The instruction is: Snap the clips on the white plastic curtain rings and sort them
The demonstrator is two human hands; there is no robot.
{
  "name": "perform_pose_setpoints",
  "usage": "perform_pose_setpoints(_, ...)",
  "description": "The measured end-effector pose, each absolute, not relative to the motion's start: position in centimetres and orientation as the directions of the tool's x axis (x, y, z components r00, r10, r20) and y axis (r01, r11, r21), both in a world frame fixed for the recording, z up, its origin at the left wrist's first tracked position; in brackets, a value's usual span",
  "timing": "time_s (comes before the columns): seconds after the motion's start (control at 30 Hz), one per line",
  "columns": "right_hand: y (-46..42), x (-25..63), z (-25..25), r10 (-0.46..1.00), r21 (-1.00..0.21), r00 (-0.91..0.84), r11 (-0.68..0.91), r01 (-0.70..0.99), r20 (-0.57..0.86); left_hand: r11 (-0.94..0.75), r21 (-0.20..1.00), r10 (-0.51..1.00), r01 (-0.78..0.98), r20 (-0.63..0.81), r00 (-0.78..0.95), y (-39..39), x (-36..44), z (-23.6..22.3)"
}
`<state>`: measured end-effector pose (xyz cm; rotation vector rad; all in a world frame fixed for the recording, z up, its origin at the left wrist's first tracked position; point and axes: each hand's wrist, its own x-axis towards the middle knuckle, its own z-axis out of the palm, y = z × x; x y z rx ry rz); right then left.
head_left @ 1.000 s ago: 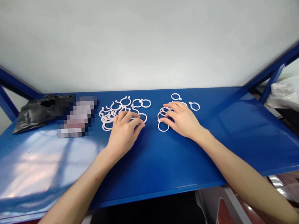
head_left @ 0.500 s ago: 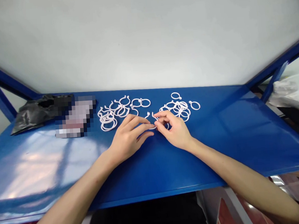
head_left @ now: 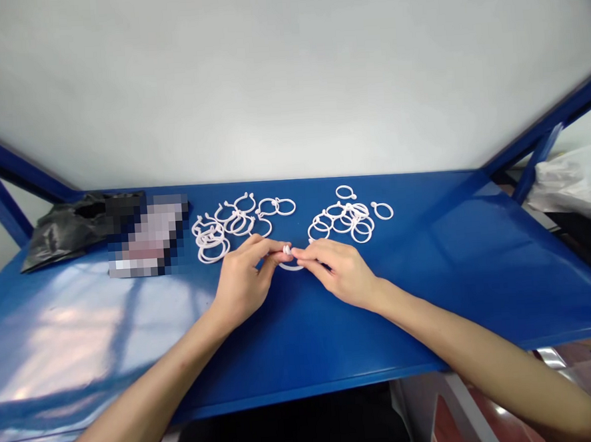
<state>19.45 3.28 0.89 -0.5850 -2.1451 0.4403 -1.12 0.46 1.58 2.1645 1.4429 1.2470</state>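
So both hands meet on one white ring [head_left: 292, 268] in front of the person, out over the blue desk [head_left: 302, 334]. Taking 12 as straight away from the body, the ring sits at about 3 o'clock from the left hand [head_left: 246, 274] and about 9 from the right hand [head_left: 346, 268]. It's near the midpoint, so neither hand is clearly closer. It's round, no real long axis, but its little knobbed ends [head_left: 287, 250] are up at the ring's 12 and a bare arc shows at its 6. Can't tell if it's touching the desk.

Left hand: thumb and index nearly together, pinching right at those knobs. Right hand: thumb and index pressed together too, nipping the ring just beside them, fingertips almost meeting the left ones.

Other stuff: a tangled ring pile [head_left: 235, 223] at 12 from the left hand, several with visibly gapped ends. A looser ring cluster [head_left: 348, 219] is at 12 from the right hand, and a lone ring [head_left: 384, 218] sits around 1 or 2.
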Motion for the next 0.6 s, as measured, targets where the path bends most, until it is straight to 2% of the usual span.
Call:
perform_pose_setpoints(0.1, 3.1, 19.5, 0.8, 0.508, -0.445, -0.568, 0.857, 0.259, 0.647, -0.517, 0.596, 0.821, 0.615, 0.548, 0.159, 0.4, -1.0, 1.4)
perform_pose_setpoints(0.27, 3.6, 19.7, 1.3, 0.476, -0.370, -0.600, 0.879, 0.301, 0.643, -0.519, 0.536, 0.823, 0.665, 0.524, 0.220, 0.6, -0.9, 1.4)
perform_pose_setpoints(0.4, 5.3, 21.0, 2.2, 0.576, -0.347, -0.511, 0.808, 0.476, 0.638, -0.486, 0.303, 0.805, 0.820, 0.520, 0.285, 1.3, -0.7, 1.8)
perform_pose_setpoints(0.53, 7.9, 23.4, 2.0, 0.734, -0.413, -0.301, 0.617, 0.670, 0.609, -0.404, 0.041, 0.816, 0.914, 0.468, 0.339, 3.0, -0.1, 2.4)
perform_pose_setpoints(0.6, 9.0, 24.4, 1.6, 0.780, -0.409, -0.261, 0.543, 0.733, 0.568, -0.366, -0.058, 0.836, 0.929, 0.419, 0.355, 4.3, 0.3, 2.6)
